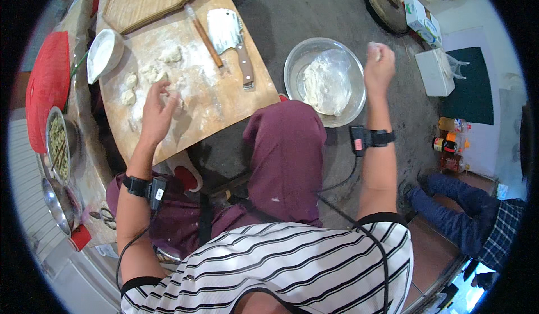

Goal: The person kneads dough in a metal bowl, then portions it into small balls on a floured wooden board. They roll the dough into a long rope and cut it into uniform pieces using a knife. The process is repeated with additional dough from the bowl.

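My left hand (158,114) hovers low over the floured wooden board (236,99), fingers apart. Close by its thumb is a piece of dough (180,104), partly hidden by the fingers. Several more small dough lumps (170,54) lie scattered in the flour ahead of it. My right hand (380,67) is raised beside the rim of a metal basin (290,87), its fingers curled in. Something pale shows at those fingertips, and I cannot tell whether it is dough or flour. Inside the basin rests a large mass of dough (318,84) with clear plastic film over part of it.
A cleaver (223,30) and a wooden rolling pin (204,36) lie on the board beside a white bowl of flour (103,55). At left stand a bowl of chopped filling (59,145) and scissors (104,218). Bottles (452,145) and a person's legs (446,213) are at right.
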A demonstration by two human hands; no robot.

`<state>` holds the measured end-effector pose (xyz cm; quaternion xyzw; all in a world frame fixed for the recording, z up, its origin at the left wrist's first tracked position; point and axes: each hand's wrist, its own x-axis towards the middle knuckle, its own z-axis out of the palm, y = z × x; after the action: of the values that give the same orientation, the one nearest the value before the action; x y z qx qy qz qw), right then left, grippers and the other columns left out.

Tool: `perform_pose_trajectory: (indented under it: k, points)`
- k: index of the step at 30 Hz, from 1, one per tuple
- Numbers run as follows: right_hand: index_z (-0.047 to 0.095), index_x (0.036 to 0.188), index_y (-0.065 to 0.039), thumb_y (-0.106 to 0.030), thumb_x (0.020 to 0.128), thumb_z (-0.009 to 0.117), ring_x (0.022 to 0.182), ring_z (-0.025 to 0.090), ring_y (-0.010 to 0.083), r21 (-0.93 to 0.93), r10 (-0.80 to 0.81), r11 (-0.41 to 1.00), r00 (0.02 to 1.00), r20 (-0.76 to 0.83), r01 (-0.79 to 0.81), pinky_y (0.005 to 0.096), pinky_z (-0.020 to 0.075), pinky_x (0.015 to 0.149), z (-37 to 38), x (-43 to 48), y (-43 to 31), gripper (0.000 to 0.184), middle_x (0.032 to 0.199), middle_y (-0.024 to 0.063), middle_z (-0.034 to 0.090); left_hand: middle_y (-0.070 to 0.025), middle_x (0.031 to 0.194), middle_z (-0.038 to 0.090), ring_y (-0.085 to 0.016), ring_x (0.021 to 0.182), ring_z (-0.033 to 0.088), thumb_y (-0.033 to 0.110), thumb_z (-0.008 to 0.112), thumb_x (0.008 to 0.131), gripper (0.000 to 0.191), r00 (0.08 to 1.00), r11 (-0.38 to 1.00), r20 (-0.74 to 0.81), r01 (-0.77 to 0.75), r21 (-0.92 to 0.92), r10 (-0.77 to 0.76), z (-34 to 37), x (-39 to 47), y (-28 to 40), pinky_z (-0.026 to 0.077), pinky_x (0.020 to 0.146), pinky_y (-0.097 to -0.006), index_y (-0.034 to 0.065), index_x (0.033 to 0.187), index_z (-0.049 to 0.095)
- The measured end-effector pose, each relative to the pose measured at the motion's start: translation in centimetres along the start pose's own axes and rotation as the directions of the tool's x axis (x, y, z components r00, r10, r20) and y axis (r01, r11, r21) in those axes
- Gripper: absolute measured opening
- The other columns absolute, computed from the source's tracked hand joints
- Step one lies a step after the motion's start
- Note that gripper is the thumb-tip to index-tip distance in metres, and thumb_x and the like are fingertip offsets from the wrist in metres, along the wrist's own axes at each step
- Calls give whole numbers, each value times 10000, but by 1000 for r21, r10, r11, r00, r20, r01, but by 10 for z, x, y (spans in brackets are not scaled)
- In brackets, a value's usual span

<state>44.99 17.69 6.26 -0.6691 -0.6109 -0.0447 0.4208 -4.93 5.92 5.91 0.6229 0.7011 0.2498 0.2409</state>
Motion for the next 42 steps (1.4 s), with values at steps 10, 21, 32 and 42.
perform_pose_trajectory:
  k: [10,21,32,42]
  points:
    - [360,1464,12,-422,809,764,1423,300,406,-407,407,891,751,520,-201,531,234,1162,135,-139,123,883,1550,242,286,-220,1218,548,-404,1090,572,-23,645,781,396,998,970,40,-60,234,52,59,38,-4,469,942,-423,1,1167,565]
    - [605,1191,-18,-144,873,515,998,618,460,-127,320,935,632,706,-332,539,480,886,217,-138,117,354,1050,300,645,-184,1298,520,-375,1229,488,69,755,767,541,993,897,-95,-19,442,68,63,33,3,400,1044,-441,53,1273,566]
    - [611,1193,-59,-165,901,521,1097,585,486,-64,49,998,515,856,12,494,486,948,207,-183,125,324,1332,301,520,-191,1310,526,-380,1254,485,-27,573,844,419,991,931,-129,14,365,36,64,38,6,392,1075,-434,58,1254,584]
    - [695,969,5,-96,843,637,976,662,406,-69,42,995,344,938,67,468,516,860,175,-88,87,171,979,248,692,-173,1429,474,-373,1309,458,200,795,778,727,989,964,149,-31,264,-9,32,15,4,394,1087,-450,126,1418,458]
